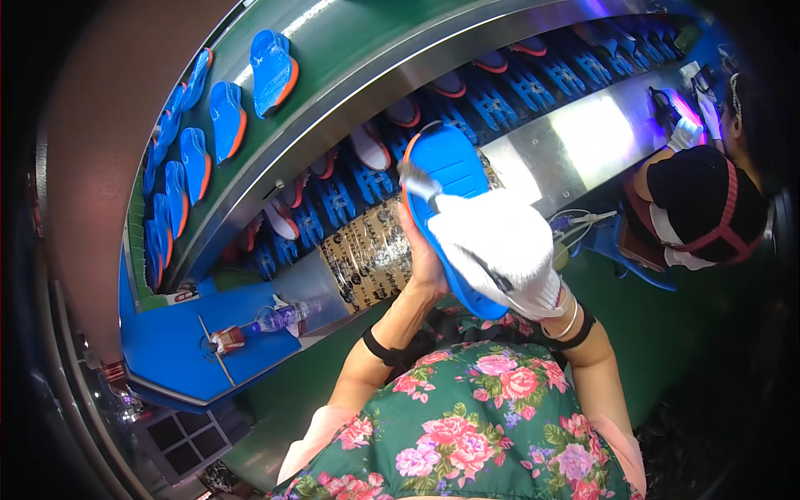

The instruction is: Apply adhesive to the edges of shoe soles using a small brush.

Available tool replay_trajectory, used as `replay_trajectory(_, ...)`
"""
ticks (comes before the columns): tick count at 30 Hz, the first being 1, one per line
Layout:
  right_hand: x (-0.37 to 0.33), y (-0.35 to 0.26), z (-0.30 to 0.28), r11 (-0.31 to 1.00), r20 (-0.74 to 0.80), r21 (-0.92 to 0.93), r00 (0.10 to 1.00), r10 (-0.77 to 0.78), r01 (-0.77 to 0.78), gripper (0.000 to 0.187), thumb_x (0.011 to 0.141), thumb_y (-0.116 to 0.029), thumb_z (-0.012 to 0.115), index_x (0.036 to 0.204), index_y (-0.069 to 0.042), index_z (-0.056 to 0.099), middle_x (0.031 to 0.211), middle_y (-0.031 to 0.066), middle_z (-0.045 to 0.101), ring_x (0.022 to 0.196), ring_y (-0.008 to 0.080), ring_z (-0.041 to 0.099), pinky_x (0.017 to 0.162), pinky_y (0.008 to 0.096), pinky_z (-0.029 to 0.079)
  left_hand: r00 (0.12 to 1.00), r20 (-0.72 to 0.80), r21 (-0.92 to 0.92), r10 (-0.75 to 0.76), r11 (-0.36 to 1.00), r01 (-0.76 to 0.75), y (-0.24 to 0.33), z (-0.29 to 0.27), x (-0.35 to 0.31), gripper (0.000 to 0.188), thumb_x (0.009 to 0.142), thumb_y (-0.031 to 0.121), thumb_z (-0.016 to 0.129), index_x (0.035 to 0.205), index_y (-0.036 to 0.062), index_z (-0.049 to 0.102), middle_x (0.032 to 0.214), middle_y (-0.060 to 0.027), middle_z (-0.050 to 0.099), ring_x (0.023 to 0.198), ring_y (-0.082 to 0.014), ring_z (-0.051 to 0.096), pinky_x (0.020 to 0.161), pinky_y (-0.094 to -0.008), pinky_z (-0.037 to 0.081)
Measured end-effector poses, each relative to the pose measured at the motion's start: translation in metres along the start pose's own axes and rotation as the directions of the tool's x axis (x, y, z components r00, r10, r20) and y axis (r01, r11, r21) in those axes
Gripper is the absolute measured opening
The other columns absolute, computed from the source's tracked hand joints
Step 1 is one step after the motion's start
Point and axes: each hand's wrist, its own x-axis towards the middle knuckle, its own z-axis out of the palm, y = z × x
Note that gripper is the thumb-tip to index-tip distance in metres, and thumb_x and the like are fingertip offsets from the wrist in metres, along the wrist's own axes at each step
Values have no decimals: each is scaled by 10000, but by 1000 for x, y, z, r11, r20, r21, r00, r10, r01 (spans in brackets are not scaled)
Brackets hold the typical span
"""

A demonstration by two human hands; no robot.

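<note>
A blue shoe sole (450,158) with an orange edge is held up in front of my chest, tilted, its broad end away from me. My bare left hand (423,258) grips its left side, the fingers partly hidden beneath it. My right hand (500,242), in a white knitted glove, is closed over the sole. From the glove's left side juts what looks like a small brush (422,183) with a metal band, its tip blurred at the sole's orange edge. The handle is hidden in the glove.
Several blue soles (272,71) lie on a green conveyor belt (367,33) at upper left. Below it runs a line of blue racks (337,204) with shoes. A bottle (279,318) lies by a blue table (183,333). A co-worker (696,196) sits at right.
</note>
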Motion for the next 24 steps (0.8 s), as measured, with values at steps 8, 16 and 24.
replay_trajectory(8,3,7,4,994,-155,111,988,-7,24,303,816,-57,796,1118,-41,775,1100,136,775,945,299,731,845,404,576,995,-59,-76,79,994,-83,-3,-10,12,1032,914,921,273,1581,143,402,1465,-104,569,1299,-282,579,1120,-469,474)
replay_trajectory(16,-2,21,1,947,-121,319,990,73,-31,304,820,-56,793,1124,-51,776,1137,140,769,963,296,728,854,405,577,983,11,-77,183,980,-182,8,-7,14,1046,904,930,275,1614,166,345,1518,-107,509,1359,-307,528,1171,-504,422)
replay_trajectory(24,-12,6,14,915,-108,404,994,28,18,277,788,-53,853,1058,-98,806,987,89,780,835,253,731,735,367,591,976,136,49,171,983,-179,-1,-43,13,1045,883,928,370,1585,154,347,1407,-105,573,1314,-283,557,1074,-506,514)
